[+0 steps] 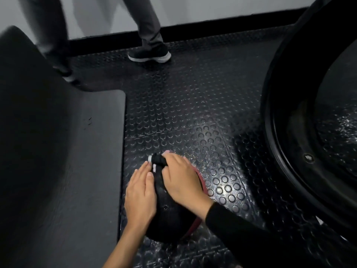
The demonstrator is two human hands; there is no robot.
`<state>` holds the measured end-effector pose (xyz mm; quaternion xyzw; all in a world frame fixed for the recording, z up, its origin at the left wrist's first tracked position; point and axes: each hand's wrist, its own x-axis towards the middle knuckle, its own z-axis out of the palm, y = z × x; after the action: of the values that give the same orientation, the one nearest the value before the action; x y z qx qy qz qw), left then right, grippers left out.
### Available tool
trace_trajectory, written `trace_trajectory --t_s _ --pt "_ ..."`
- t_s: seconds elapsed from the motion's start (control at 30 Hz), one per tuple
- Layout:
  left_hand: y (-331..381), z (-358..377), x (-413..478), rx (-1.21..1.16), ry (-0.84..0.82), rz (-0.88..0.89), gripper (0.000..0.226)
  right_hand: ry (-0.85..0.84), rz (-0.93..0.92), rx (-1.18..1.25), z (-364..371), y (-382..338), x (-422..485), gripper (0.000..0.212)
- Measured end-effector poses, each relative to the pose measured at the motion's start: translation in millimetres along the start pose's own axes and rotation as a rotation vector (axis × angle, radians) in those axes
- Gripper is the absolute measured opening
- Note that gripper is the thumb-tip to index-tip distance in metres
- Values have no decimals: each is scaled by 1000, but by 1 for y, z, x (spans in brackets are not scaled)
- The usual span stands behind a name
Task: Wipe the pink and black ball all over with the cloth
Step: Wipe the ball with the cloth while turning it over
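Your left hand (140, 194) lies flat, fingers straight, on the pink and black ball (170, 215), at its left side. Your right hand (181, 178), over the ball's far top, grips the bunched cloth (159, 161) against it.

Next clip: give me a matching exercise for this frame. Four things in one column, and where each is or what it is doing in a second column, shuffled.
Things
1. left hand
2. right hand
3. ball
4. shoe

Places or states
A. stands near the wall
B. grips the cloth
C. lies flat against the ball's side
D. sits on the studded floor

Pairs: 1-C, 2-B, 3-D, 4-A
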<state>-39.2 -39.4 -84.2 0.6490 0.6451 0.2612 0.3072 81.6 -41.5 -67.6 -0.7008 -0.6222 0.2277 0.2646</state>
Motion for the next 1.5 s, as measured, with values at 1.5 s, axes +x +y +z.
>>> trace_trajectory --t_s 1.5 --pt "10 -8 34 -64 -39 -192 37 68 -116 3 19 1 -72 53"
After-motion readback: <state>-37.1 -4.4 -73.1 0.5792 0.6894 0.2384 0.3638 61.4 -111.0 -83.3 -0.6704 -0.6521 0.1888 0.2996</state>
